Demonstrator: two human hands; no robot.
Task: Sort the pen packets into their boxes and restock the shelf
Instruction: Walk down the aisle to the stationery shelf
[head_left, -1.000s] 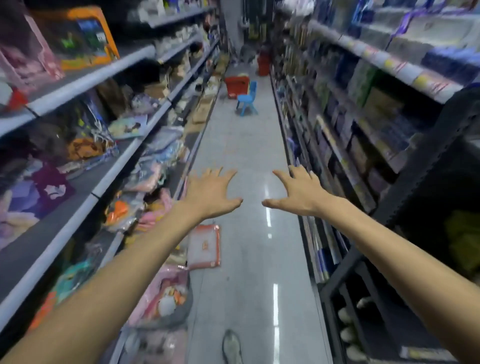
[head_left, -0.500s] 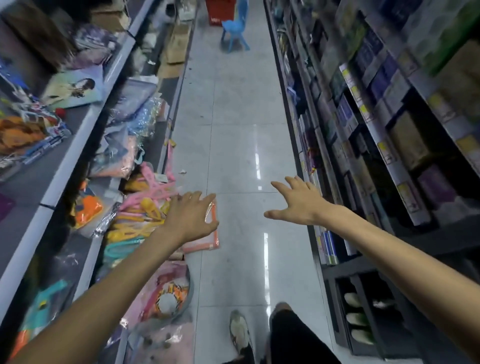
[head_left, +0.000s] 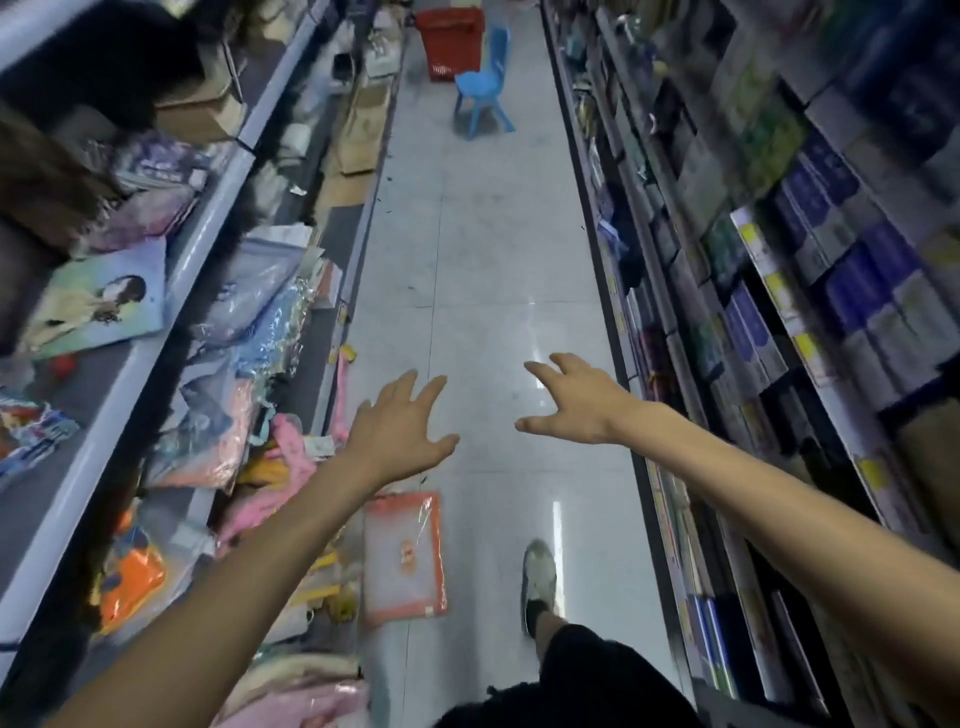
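Note:
My left hand (head_left: 400, 431) and my right hand (head_left: 576, 400) are stretched out in front of me over the aisle floor, fingers spread, holding nothing. The right-hand shelf (head_left: 779, 322) carries rows of stationery packs and boxes in blue, green and white, blurred by motion. I cannot pick out any single pen packet or its box. My right foot (head_left: 537, 577) in a pale shoe is forward on the tiles.
An orange-edged clear packet (head_left: 405, 556) lies on the floor by the left shelf (head_left: 171, 291), which holds bagged toys and clothes. Far down the aisle stand a blue child's chair (head_left: 485, 85) and a red basket (head_left: 449, 41). Tiled floor (head_left: 483, 260) runs between.
The view has moved forward down the aisle and tilted down. The orange-edged packet now lies below my left hand, and my right foot has stepped ahead. Both hands stay spread and empty.

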